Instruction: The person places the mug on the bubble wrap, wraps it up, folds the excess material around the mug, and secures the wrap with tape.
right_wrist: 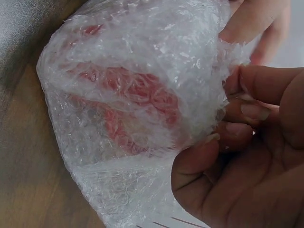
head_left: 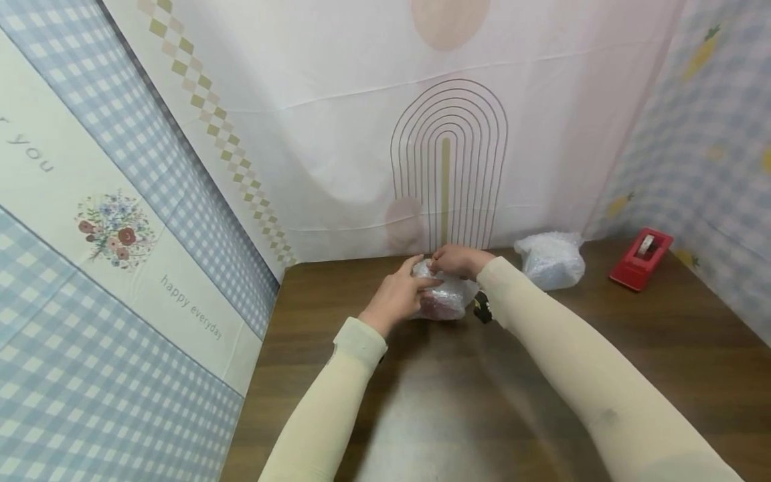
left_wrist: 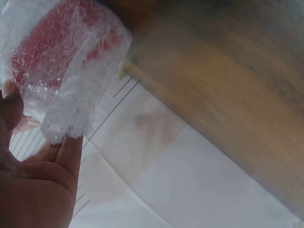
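A red object wrapped in clear bubble wrap point(head_left: 444, 302) lies near the back edge of the wooden table, between both hands. My left hand point(head_left: 394, 298) holds the bundle from its left side, thumb and fingers spread around it. In the left wrist view, that hand's fingertips point(left_wrist: 71, 145) press on a bunched end of the wrap. My right hand point(head_left: 460, 261) reaches over from the right. Its curled fingers point(right_wrist: 235, 135) pinch the gathered edge of the bubble wrap in the right wrist view. The red object's kind is hidden by the wrap.
Another bubble-wrapped package point(head_left: 551, 261) sits to the right of the hands. Beyond it stands a red tape dispenser point(head_left: 641, 260) at the table's back right. Patterned cloth point(head_left: 337, 167) hangs behind the wooden table point(head_left: 313, 301) and on both sides.
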